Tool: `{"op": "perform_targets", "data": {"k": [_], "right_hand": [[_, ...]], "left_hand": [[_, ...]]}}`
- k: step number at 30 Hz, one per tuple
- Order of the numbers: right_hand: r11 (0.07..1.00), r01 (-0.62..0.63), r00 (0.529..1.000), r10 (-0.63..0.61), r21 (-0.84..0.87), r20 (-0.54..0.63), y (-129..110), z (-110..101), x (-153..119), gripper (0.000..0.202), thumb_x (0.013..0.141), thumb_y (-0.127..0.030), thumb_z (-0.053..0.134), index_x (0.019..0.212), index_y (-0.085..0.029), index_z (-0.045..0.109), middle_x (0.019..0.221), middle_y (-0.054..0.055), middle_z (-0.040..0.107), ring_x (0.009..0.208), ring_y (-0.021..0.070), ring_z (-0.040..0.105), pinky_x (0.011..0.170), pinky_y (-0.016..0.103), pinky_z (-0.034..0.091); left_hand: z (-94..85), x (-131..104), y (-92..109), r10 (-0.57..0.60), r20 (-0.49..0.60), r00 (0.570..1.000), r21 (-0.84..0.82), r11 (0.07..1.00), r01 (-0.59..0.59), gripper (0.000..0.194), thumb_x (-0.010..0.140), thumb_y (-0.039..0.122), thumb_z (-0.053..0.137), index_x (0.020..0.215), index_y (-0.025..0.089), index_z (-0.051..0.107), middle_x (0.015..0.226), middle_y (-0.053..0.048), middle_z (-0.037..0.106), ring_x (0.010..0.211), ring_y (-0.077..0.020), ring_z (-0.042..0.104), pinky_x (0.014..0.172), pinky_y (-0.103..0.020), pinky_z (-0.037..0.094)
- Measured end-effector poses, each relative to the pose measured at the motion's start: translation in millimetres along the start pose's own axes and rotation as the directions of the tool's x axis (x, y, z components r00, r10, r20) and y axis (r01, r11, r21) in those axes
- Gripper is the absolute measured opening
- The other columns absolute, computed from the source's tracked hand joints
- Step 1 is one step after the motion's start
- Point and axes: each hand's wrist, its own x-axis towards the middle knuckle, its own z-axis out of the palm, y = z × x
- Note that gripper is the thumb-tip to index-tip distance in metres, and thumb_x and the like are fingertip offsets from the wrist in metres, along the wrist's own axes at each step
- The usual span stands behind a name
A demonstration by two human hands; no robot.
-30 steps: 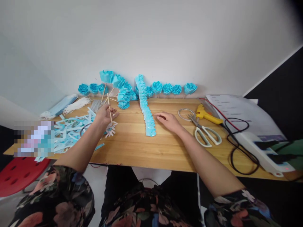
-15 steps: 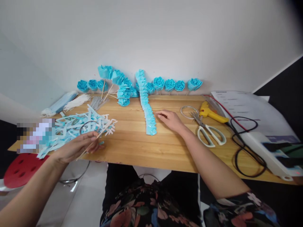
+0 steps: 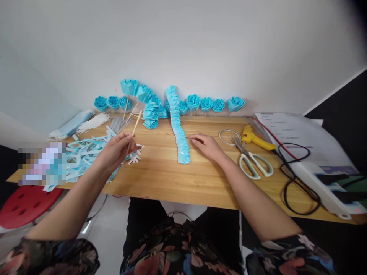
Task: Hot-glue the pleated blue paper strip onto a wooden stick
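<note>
My left hand is closed around a thin wooden stick, which slants up and to the right over the table. Below that hand lies a pile of pale blue and white paper strips. A long pleated blue strip stands out in the middle, its far end up by the wall and its near end on the wood. Beside its right edge, my right hand rests with fingers stretched out, the fingertips at or very near the strip; it holds nothing that I can see.
Blue paper roses on sticks line the wall. White-handled scissors, a tape ring and a yellow glue gun lie at right, near a power strip. A red stool stands at lower left.
My left hand has moved right and away from me with the wooden stick, which now points more steeply upward. My right hand and the pleated strip have stayed in place.
</note>
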Motion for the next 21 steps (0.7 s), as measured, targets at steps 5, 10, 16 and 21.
{"op": "perform_targets", "data": {"k": [5, 10, 16, 21], "right_hand": [[1.000, -0.011, 1.000, 0.011, -0.002, 0.012, -2, -3, -1, 0.028, 0.100, -0.025, 0.059, 0.115, -0.025, 0.083, 0.120, 0.007, 0.084, 0.110, 0.0235, 0.078, 0.102, 0.039, 0.057], [1.000, -0.009, 1.000, 0.009, 0.018, 0.022, -3, -4, -2, 0.028, 0.101, -0.025, 0.059, 0.116, -0.024, 0.082, 0.120, 0.007, 0.083, 0.109, 0.0224, 0.077, 0.101, 0.038, 0.057], [1.000, -0.009, 1.000, 0.008, 0.016, 0.025, -3, -3, -1, 0.027, 0.101, -0.022, 0.060, 0.116, -0.024, 0.082, 0.120, 0.007, 0.083, 0.111, 0.0217, 0.077, 0.100, 0.036, 0.056], [1.000, -0.008, 1.000, 0.008, 0.018, 0.019, -3, -2, -1, 0.027, 0.101, -0.022, 0.059, 0.115, -0.022, 0.082, 0.122, 0.009, 0.083, 0.114, 0.0236, 0.076, 0.103, 0.038, 0.055]], "left_hand": [[40.9, 34, -19, -0.294, -0.195, 0.936, -0.369, 0.906, 0.208, 0.044, 0.109, 0.013, 0.042, 0.068, 0.015, 0.057, 0.069, -0.002, 0.063, 0.068, -0.0130, 0.064, 0.083, -0.033, 0.060], [30.6, 37, -28, -0.344, -0.388, 0.855, -0.451, 0.880, 0.149, 0.038, 0.107, 0.010, 0.042, 0.074, 0.015, 0.061, 0.078, -0.006, 0.067, 0.081, -0.0170, 0.070, 0.082, -0.033, 0.062], [-5.1, 14, 0, -0.271, -0.511, 0.816, -0.418, 0.907, 0.039, 0.037, 0.111, 0.014, 0.041, 0.081, 0.017, 0.062, 0.077, -0.003, 0.069, 0.080, -0.0162, 0.074, 0.084, -0.030, 0.066], [1.8, -6, -1, -0.192, -0.339, 0.921, -0.392, 0.919, 0.047, 0.042, 0.111, 0.015, 0.040, 0.075, 0.015, 0.063, 0.075, -0.003, 0.068, 0.078, -0.0171, 0.072, 0.085, -0.037, 0.067]]}}
